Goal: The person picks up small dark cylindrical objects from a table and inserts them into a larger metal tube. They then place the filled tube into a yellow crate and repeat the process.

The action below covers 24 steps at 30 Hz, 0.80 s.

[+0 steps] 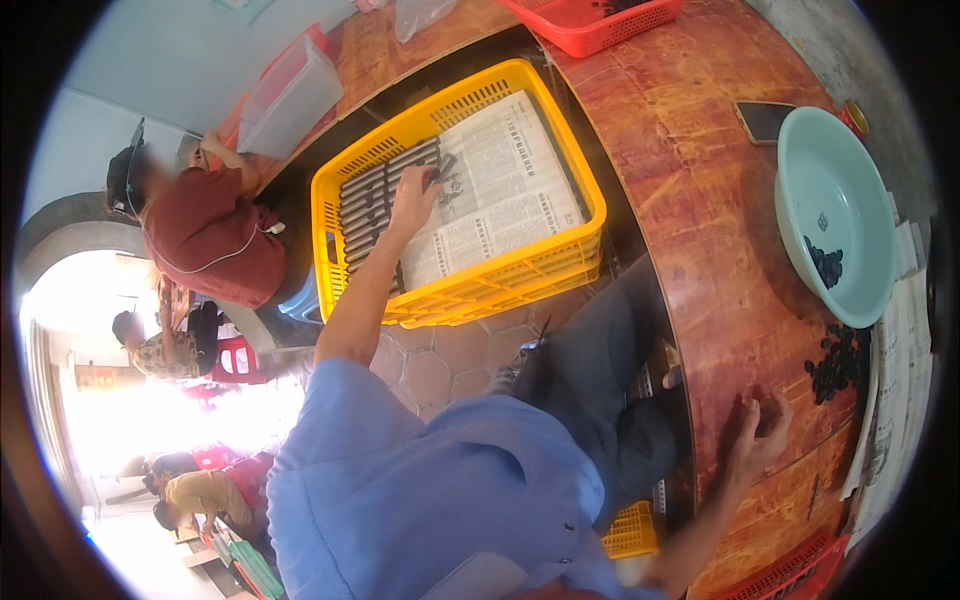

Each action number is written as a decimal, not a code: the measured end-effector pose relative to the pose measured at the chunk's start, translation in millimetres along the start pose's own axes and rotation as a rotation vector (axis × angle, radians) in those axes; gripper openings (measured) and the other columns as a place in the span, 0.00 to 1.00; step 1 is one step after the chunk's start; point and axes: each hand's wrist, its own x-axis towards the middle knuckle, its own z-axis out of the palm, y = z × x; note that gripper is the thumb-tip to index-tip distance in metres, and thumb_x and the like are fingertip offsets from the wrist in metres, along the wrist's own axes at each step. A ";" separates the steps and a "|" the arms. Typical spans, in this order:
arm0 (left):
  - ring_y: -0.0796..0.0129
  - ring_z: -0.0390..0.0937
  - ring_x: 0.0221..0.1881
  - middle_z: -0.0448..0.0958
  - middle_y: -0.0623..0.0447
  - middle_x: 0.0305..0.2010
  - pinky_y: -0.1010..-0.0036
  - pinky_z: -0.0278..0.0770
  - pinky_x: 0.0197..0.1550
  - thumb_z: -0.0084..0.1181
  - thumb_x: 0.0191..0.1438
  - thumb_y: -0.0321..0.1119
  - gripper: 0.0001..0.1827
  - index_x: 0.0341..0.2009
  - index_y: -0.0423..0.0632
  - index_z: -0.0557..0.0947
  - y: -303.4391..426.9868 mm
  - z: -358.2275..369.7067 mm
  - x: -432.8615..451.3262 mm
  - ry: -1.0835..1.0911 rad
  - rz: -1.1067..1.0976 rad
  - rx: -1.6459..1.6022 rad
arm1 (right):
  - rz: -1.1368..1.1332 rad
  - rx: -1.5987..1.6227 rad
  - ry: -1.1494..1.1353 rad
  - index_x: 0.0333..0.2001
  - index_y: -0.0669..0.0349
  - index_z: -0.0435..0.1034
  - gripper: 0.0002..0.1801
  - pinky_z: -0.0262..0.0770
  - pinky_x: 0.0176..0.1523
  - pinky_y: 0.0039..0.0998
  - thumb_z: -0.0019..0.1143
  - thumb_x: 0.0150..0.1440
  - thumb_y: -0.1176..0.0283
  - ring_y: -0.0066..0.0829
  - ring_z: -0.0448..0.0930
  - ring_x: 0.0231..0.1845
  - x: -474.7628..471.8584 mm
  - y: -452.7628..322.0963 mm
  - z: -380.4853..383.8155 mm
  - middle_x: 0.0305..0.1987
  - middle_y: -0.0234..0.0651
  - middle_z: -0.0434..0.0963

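Note:
My left hand (414,196) reaches into a yellow plastic crate (480,300) and grips the end of a dark grey cylindrical tube (444,168). Similar grey tubes (367,217) lie side by side in a row along one side of the crate. Sheets of newspaper (499,180) cover the rest of its inside. Over the wooden table, my right hand (761,442) is curled with thumb and fingers apart, and I see nothing held in it. Close to its fingertips lies a scattered pile of small black pieces (836,367).
A pale green basin (847,202) holding black pieces stands on the table (645,127), beside a phone (765,122). Red baskets (592,34) sit at two ends of the table. Newspapers (900,360) line its far edge. A person in dark red (214,232) sits nearby; others are farther back.

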 end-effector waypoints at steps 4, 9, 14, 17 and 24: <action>0.49 0.77 0.56 0.78 0.43 0.52 0.58 0.77 0.57 0.62 0.58 0.30 0.22 0.57 0.44 0.80 -31.6 11.1 1.1 -0.066 0.153 0.241 | 0.013 -0.032 0.009 0.52 0.67 0.74 0.13 0.77 0.44 0.26 0.62 0.64 0.77 0.26 0.79 0.37 2.0 1.6 0.3 0.39 0.36 0.80; 0.51 0.79 0.52 0.80 0.47 0.49 0.57 0.78 0.55 0.64 0.54 0.29 0.18 0.50 0.48 0.84 -52.7 18.3 6.7 -0.059 0.178 0.561 | 0.020 -0.071 0.007 0.50 0.67 0.74 0.10 0.78 0.44 0.25 0.61 0.65 0.77 0.26 0.81 0.40 5.8 -3.8 1.2 0.42 0.37 0.81; 0.50 0.82 0.48 0.80 0.49 0.47 0.58 0.81 0.51 0.63 0.54 0.30 0.14 0.47 0.48 0.83 -71.6 19.8 -1.8 0.017 0.110 0.602 | 0.002 -0.069 0.011 0.48 0.67 0.75 0.08 0.78 0.43 0.24 0.60 0.66 0.77 0.25 0.81 0.41 8.1 -5.7 1.3 0.43 0.37 0.81; 0.50 0.82 0.47 0.80 0.49 0.46 0.59 0.81 0.51 0.63 0.53 0.31 0.13 0.45 0.48 0.83 -72.1 11.1 -2.9 -0.044 0.078 0.669 | -0.006 -0.106 -0.017 0.47 0.68 0.75 0.08 0.78 0.43 0.24 0.60 0.66 0.77 0.25 0.81 0.40 9.8 -8.7 -1.2 0.43 0.36 0.81; 0.48 0.81 0.51 0.79 0.45 0.50 0.54 0.80 0.53 0.58 0.56 0.30 0.17 0.51 0.47 0.81 -52.4 11.4 -7.7 -0.041 0.014 0.564 | 0.120 -0.021 -0.031 0.48 0.68 0.76 0.09 0.80 0.47 0.26 0.58 0.66 0.78 0.28 0.82 0.43 -1.4 -6.2 -0.7 0.45 0.39 0.82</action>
